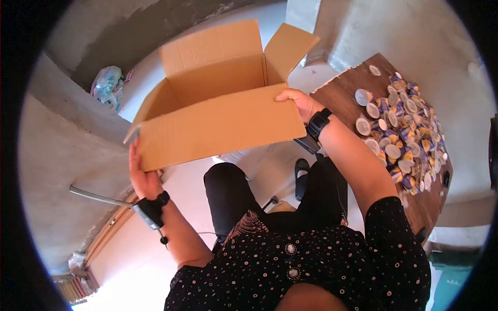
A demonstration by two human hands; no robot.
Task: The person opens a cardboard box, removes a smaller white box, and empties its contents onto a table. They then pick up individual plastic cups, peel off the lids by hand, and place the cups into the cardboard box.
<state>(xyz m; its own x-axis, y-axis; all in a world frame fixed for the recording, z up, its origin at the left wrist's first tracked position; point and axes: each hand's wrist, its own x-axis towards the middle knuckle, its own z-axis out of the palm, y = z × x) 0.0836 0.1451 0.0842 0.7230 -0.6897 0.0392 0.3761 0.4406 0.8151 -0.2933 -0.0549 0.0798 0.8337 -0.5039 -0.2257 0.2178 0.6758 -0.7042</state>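
Note:
An open cardboard box [223,127] is held up in front of me, its flaps spread and its visible inside bare brown card. My left hand [142,173] presses against the box's left end, fingers along its edge. At the right end, my right hand [301,102] grips the near flap, thumb on top and the other fingers hidden behind the card. To the right, many small cups with round pale lids [392,151] lie heaped on a brown wooden table [340,93].
A plastic bag [108,85] lies on the floor at the upper left. A metal rod [98,196] sticks out near my left wrist. Concrete walls stand on both sides. A green object [452,285] is at the lower right.

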